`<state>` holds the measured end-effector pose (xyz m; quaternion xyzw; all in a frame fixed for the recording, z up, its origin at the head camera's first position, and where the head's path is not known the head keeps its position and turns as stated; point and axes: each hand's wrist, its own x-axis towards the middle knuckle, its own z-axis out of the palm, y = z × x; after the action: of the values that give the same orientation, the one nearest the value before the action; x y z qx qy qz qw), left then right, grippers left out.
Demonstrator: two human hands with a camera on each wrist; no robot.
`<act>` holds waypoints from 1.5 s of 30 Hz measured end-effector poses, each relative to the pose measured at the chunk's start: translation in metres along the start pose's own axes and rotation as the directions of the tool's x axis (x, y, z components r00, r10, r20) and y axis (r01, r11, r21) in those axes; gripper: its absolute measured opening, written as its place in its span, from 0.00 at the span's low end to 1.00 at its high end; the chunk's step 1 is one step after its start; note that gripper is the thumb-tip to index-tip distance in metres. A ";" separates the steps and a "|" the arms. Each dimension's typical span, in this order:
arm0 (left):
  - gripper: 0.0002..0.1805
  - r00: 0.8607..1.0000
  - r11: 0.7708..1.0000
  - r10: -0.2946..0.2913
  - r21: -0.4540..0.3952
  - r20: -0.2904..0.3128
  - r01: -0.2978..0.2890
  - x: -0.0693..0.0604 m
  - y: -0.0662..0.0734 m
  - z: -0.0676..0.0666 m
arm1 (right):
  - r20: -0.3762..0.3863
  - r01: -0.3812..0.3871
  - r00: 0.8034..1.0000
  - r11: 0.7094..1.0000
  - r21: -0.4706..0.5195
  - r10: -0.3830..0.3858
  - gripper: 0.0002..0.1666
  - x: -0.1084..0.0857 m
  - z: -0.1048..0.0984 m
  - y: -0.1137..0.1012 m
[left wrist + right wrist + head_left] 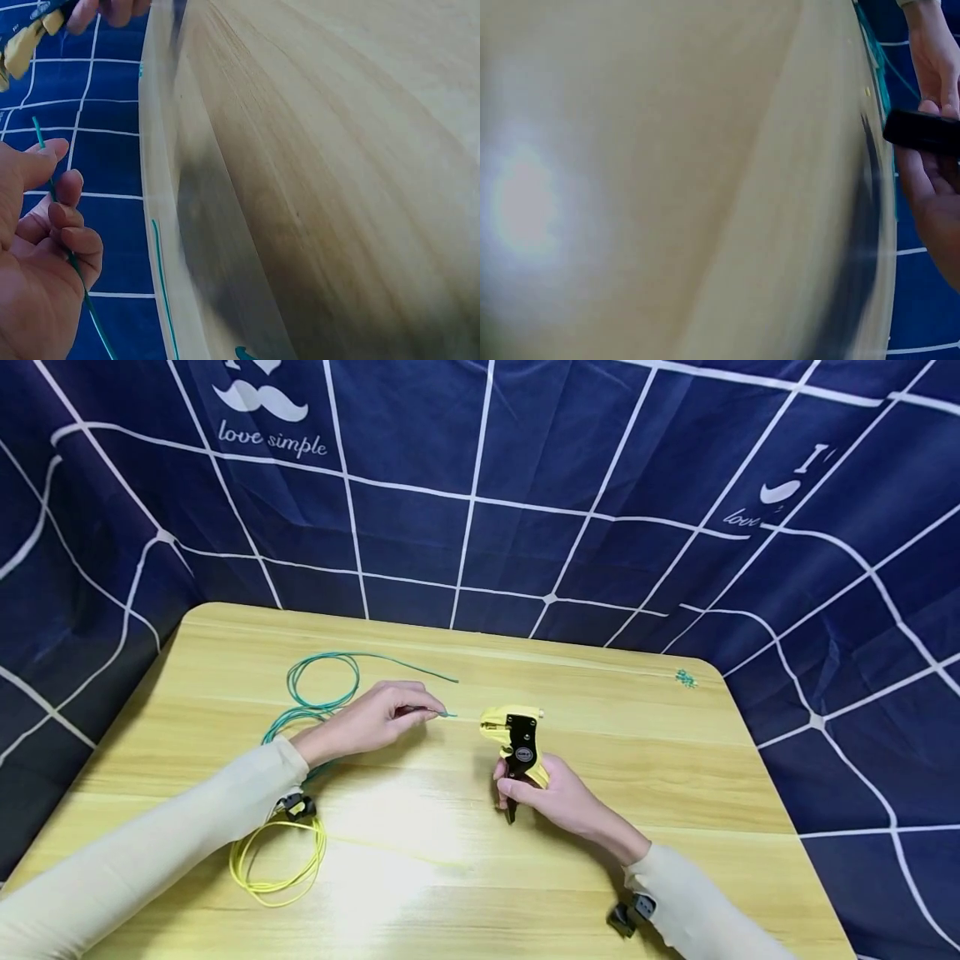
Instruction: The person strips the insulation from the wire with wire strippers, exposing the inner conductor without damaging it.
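Observation:
In the head view my left hand (375, 718) pinches a green wire (451, 715) near its end, and the short tip sticks out to the right. The left wrist view shows the same green wire (90, 315) running down across the palm, under curled fingers. My right hand (555, 793) grips a yellow and black wire stripper (522, 739) by its handles. The stripper's nose faces the wire tip, with a small gap between them. Only a black handle (922, 133) of the tool shows in the right wrist view, in the fingers of the right hand (937, 217).
Loops of green wire (306, 703) lie behind and under the left forearm, one loose end stretching right. A yellow wire coil (321, 852) lies nearer the front. Small green bits (686, 677) are heaped at the wooden table's (675, 760) back right. A dark blue cloth (420, 527) hangs behind.

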<state>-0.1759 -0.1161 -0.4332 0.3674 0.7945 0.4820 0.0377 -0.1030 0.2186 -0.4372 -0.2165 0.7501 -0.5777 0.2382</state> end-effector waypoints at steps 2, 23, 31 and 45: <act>0.12 1.000 1.000 0.004 -0.007 0.000 -0.004 0.000 0.002 0.000 | 0.036 -0.002 0.999 1.000 0.017 0.002 0.12 0.004 -0.001 0.000; 0.15 0.998 0.998 0.060 -0.013 -0.026 -0.061 -0.002 0.009 0.002 | 0.091 0.015 0.996 0.995 0.103 -0.024 0.12 0.021 0.000 0.004; 0.15 0.998 0.998 0.053 -0.018 -0.034 -0.054 -0.003 0.012 0.003 | 0.074 0.034 0.997 0.999 0.001 -0.034 0.13 0.026 0.000 0.003; 0.13 0.998 0.999 0.052 -0.005 -0.041 -0.052 -0.003 0.015 0.004 | 0.068 0.037 0.997 0.999 0.016 -0.038 0.14 0.030 0.005 0.001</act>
<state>-0.1634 -0.1107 -0.4241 0.3778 0.7838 0.4928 0.0103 -0.1241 0.1973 -0.4427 -0.2484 0.7330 -0.5799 0.2544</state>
